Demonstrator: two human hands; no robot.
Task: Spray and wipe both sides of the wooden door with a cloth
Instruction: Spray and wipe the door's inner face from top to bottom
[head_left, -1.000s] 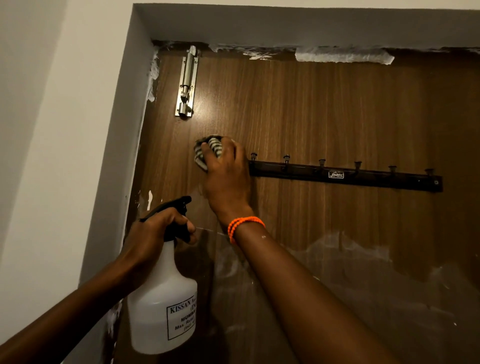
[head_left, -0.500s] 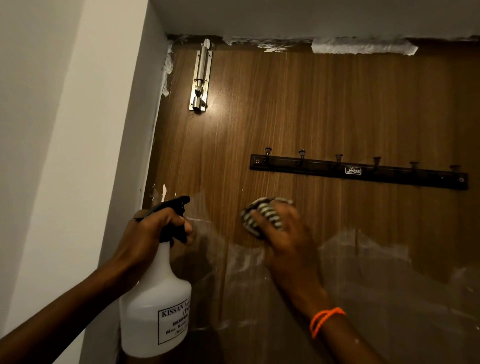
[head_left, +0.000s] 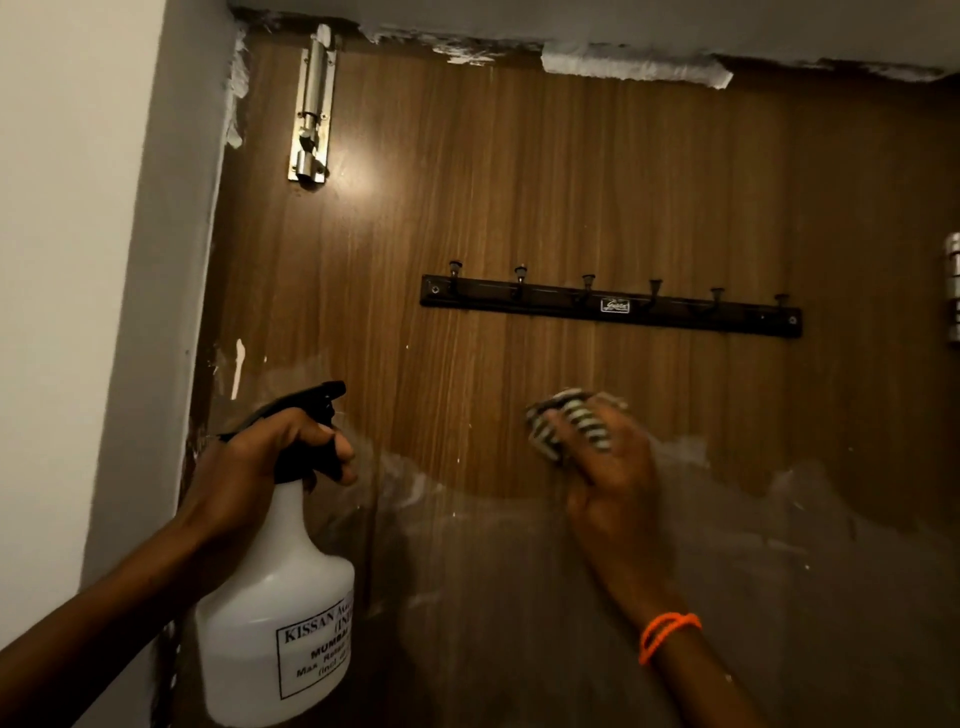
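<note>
The wooden door (head_left: 519, 197) fills the view, brown with vertical grain. Its lower half is covered by a filmy plastic sheet (head_left: 519, 571). My right hand (head_left: 613, 478) presses a striped black-and-white cloth (head_left: 566, 421) flat against the door, below the hook rail and at the sheet's upper edge. My left hand (head_left: 260, 467) grips the black trigger head of a white spray bottle (head_left: 275, 613), held upright near the door's left edge, nozzle facing the door. An orange band sits on my right wrist.
A black hook rail (head_left: 613, 306) with several pegs is screwed across the door. A metal slide bolt (head_left: 311, 109) sits at the top left. The white wall and door frame (head_left: 156, 260) stand on the left. A metal fitting (head_left: 953, 291) shows at the right edge.
My right hand has carried the cloth from the left end of the hook rail down below it and slightly rightward. The bottle hand has stayed in place. The view has shifted.
</note>
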